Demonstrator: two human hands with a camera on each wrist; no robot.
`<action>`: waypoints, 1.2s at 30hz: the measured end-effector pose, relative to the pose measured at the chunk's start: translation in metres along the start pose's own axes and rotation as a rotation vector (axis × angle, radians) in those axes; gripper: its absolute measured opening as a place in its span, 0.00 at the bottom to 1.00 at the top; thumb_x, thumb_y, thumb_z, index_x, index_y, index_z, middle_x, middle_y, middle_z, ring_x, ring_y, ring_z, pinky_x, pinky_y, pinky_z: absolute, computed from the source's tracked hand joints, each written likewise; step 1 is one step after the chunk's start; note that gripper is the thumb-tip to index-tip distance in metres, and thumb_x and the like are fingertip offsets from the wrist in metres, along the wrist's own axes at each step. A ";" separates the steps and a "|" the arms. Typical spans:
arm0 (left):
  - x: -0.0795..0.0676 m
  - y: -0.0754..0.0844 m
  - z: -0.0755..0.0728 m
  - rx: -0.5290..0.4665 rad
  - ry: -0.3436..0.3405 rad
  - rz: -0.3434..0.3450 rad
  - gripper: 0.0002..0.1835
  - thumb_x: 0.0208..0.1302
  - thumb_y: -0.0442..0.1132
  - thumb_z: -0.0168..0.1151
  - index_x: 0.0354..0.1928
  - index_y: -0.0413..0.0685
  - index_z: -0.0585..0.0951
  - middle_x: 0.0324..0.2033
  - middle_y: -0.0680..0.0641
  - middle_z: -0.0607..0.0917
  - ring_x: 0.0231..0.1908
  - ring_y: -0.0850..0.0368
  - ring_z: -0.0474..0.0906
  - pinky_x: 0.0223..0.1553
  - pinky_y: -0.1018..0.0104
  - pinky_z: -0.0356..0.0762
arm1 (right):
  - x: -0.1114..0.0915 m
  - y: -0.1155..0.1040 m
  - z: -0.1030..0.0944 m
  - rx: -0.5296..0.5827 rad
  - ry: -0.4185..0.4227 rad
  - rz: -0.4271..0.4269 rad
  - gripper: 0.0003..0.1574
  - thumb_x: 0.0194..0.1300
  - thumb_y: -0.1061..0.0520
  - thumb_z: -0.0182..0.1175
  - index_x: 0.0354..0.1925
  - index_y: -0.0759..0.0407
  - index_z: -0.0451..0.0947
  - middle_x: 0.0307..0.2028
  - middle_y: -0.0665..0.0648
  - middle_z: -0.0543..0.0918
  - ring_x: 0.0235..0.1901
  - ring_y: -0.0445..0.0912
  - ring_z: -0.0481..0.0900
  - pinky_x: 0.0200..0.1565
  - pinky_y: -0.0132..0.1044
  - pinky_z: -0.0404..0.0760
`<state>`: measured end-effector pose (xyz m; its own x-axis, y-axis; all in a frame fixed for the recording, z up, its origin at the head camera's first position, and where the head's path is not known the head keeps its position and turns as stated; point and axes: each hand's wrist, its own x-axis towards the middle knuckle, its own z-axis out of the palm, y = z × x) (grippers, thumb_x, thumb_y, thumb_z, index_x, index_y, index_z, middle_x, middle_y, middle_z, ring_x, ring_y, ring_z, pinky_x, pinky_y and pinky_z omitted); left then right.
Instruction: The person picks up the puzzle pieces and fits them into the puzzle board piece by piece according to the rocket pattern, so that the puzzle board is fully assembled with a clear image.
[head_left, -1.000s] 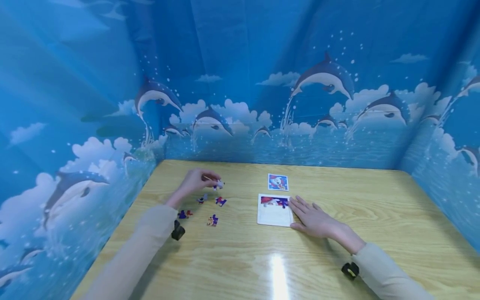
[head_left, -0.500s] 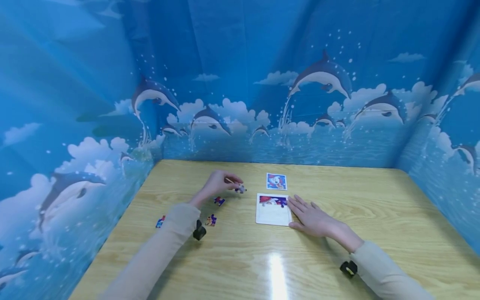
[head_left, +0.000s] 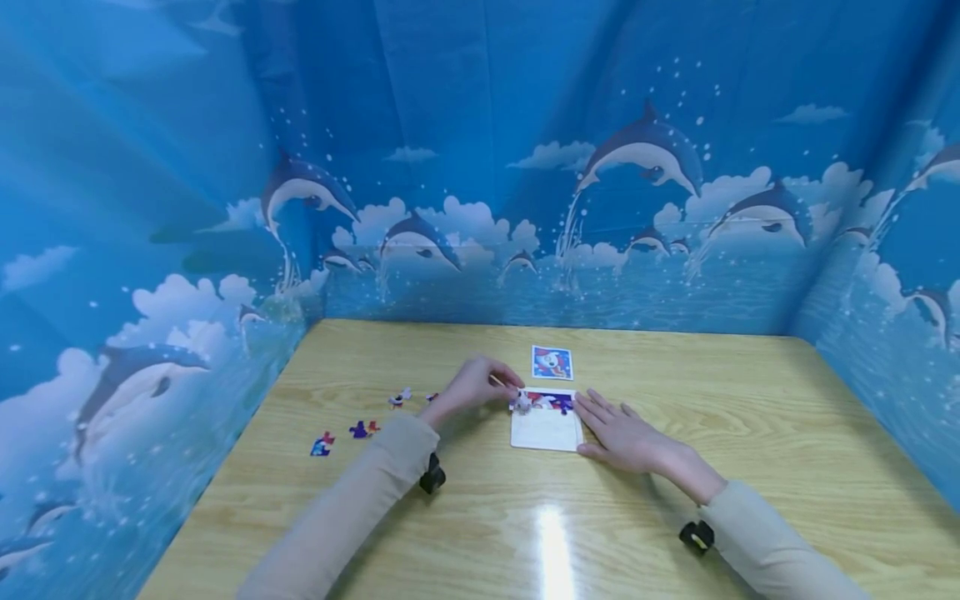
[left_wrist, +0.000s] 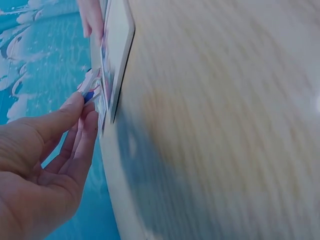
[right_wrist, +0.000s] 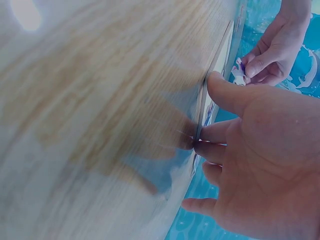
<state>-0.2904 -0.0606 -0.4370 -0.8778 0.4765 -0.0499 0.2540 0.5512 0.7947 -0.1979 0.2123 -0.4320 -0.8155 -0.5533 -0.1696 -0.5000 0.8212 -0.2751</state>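
Pinching a white and purple jigsaw piece [head_left: 521,402] between thumb and fingertips of the left hand [head_left: 477,386], at the upper left corner of a white puzzle tray [head_left: 537,432]; contact with it unclear. Touching the tray's right edge with extended fingers of the right hand [head_left: 619,439]. Along the tray's top, red and purple pieces [head_left: 561,402]. Just beyond, a square picture card [head_left: 552,363]. To the left, loose jigsaw pieces [head_left: 321,444] on the wood-grain table [head_left: 465,533]. Behind, a blue dolphin-print curtain [head_left: 480,167].

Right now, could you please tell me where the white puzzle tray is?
In the head view, the white puzzle tray lies slightly right of centre, just below the picture card, between the left grip and the right grip.
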 end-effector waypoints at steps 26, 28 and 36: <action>-0.003 0.008 0.024 0.107 -0.038 0.015 0.09 0.54 0.36 0.78 0.36 0.48 0.88 0.30 0.55 0.86 0.31 0.63 0.80 0.35 0.73 0.80 | -0.001 0.001 0.000 0.008 0.006 0.006 0.44 0.78 0.44 0.53 0.76 0.70 0.53 0.77 0.71 0.52 0.76 0.68 0.46 0.69 0.74 0.48; -0.003 0.008 0.024 0.103 -0.038 0.033 0.09 0.52 0.35 0.79 0.35 0.47 0.87 0.29 0.54 0.86 0.30 0.64 0.80 0.35 0.74 0.80 | 0.000 0.001 0.000 0.008 0.008 0.007 0.44 0.78 0.44 0.53 0.76 0.70 0.53 0.77 0.71 0.52 0.76 0.67 0.46 0.69 0.73 0.48; -0.001 0.007 0.026 0.123 -0.032 0.045 0.09 0.51 0.35 0.79 0.34 0.46 0.87 0.28 0.54 0.86 0.28 0.65 0.79 0.34 0.76 0.80 | 0.001 0.002 0.001 0.009 0.010 0.005 0.44 0.78 0.45 0.53 0.76 0.70 0.53 0.77 0.71 0.52 0.76 0.67 0.46 0.70 0.73 0.48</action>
<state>-0.2771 -0.0397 -0.4467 -0.8513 0.5234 -0.0369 0.3424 0.6073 0.7169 -0.1991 0.2135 -0.4335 -0.8206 -0.5482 -0.1618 -0.4936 0.8224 -0.2828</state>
